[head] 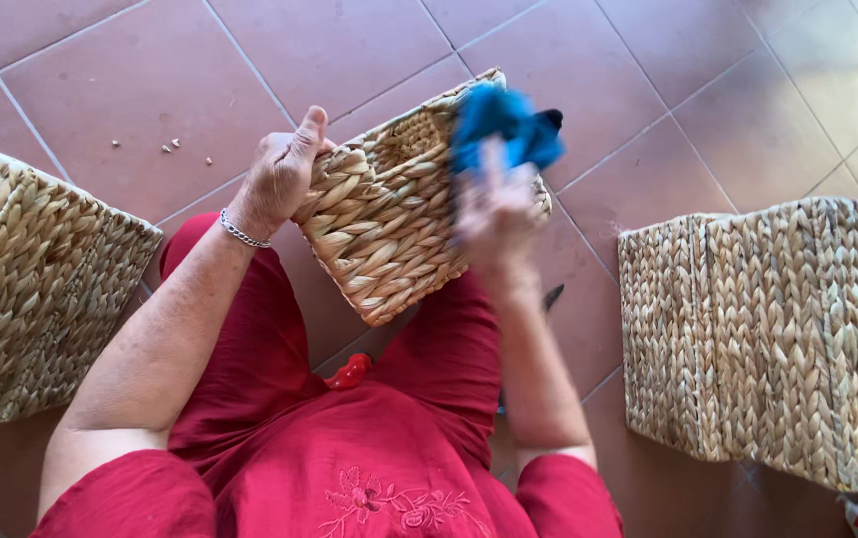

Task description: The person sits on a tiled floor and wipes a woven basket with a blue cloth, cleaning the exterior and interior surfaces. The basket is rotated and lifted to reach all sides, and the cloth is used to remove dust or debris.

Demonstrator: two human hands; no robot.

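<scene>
Head view: best done with left hand (280, 174) clamped on woven basket (399, 194) corner, right hand (494, 214) fingers closed around blue cloth (504, 130), wiping firmly along the weave.

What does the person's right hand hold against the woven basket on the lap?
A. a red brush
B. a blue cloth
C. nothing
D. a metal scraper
B: the right hand, blurred, presses a blue cloth onto the woven basket, while the left hand grips the basket's edge.
</scene>
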